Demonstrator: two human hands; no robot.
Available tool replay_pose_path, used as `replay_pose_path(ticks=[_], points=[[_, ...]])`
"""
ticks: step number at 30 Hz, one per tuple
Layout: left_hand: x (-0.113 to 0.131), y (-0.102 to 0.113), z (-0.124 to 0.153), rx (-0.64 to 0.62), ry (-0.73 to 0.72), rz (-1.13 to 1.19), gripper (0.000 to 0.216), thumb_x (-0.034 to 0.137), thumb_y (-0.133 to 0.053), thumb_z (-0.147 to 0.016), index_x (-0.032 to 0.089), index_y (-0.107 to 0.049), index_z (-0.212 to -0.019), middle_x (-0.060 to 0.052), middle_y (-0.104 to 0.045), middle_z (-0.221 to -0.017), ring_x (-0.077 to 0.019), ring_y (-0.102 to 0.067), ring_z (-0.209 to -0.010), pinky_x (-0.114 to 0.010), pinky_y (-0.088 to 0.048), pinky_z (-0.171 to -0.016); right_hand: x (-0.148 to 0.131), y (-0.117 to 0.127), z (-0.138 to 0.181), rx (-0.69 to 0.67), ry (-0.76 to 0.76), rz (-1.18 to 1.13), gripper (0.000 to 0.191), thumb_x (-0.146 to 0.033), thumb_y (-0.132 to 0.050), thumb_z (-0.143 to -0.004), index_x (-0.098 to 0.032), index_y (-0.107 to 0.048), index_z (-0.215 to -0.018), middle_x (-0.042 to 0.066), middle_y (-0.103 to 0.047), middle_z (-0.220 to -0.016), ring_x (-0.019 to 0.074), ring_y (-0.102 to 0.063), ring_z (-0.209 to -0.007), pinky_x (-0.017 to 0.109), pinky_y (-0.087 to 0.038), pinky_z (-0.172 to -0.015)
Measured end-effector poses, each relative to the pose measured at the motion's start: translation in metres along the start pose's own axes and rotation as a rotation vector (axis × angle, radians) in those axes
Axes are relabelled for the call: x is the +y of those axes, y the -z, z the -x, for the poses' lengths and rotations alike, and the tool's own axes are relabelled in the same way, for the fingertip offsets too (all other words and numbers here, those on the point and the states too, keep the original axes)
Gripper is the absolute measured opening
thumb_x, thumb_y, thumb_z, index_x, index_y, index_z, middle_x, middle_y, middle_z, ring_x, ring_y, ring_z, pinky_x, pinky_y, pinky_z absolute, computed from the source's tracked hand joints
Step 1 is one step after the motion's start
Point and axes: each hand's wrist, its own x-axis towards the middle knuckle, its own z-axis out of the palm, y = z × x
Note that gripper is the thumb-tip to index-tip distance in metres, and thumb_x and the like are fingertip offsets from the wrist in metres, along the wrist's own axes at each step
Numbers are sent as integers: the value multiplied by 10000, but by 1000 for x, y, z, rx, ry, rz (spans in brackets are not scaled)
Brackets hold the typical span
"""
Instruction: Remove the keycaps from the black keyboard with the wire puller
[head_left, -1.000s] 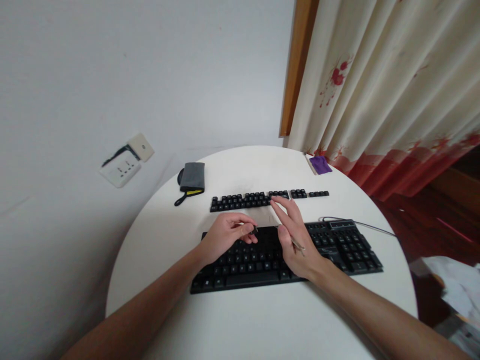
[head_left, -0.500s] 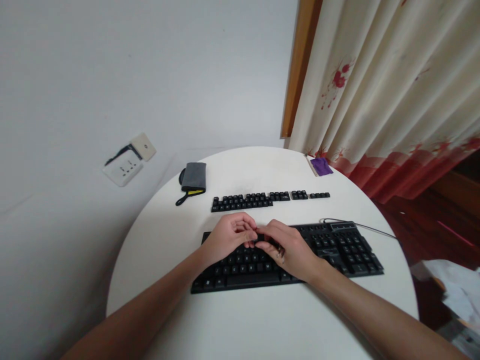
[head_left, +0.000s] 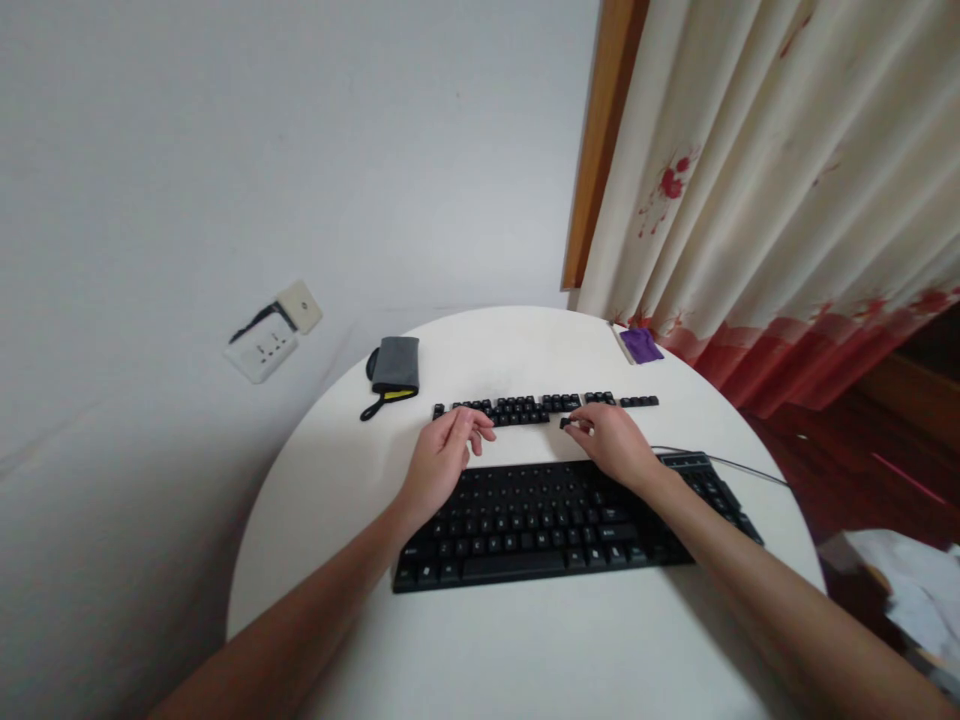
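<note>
Between the thumb and fingers of my right hand [head_left: 611, 440] is a small black keycap [head_left: 565, 423], held just right of the front line of loose keycaps [head_left: 523, 410]. My left hand [head_left: 444, 452] hovers over the left end of those rows, its fingers loosely bent and apart, with nothing seen in them. It covers part of the loose keycaps. Nearer to me lies the black keyboard [head_left: 517, 540]; its far rows show bare spots without caps. My right forearm hides part of its right side.
A grey pouch [head_left: 396, 365] with a black loop lies at the table's far left. A purple cloth [head_left: 640, 345] is at the far right. The keyboard cable [head_left: 720, 460] runs off the right edge. A wall and a curtain [head_left: 720, 230] stand behind the round table [head_left: 330, 620].
My hands have parted and moved forward from above the keyboard to the loose keycap rows. My right hand has carried a keycap to the row's right end. The view has shifted slightly.
</note>
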Motion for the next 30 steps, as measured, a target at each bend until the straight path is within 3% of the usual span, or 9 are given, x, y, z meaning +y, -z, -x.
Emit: replay_pose_path(ticks=[5,13,30], points=[[0,1,1,16,-34,-35,444,474,-410,-999,130,-667,-887,-81,-686,-780,-124,-505,-604,-214,-354,-464,5,-8,-12,-155,-71,133,203,-275,-618,-897,-192,-682,-723,61,-708,-725,195,-636,-697,274,-342,-609],[1,2,1,9,-51,-39,443,461,-397,-1003,128,-670,-899,-80,-686,-786,-131,-507,-621,-227,-361,-490,4,-12,-11,-168,-223,154,205,-364,-659,-872,-183,-709,-791,98,-739,-814,222,-677,-775,272,-379,-639],[1,3,2,-3,-46,-7,474,489,-383,-1010,129,-672,-900,-78,-685,-776,-127,-504,-612,-229,-367,-501,-6,-22,-24,-152,-217,209,212,-315,-585,-921,-168,-718,-846,125,-740,-877,236,-686,-852,289,-430,-699]])
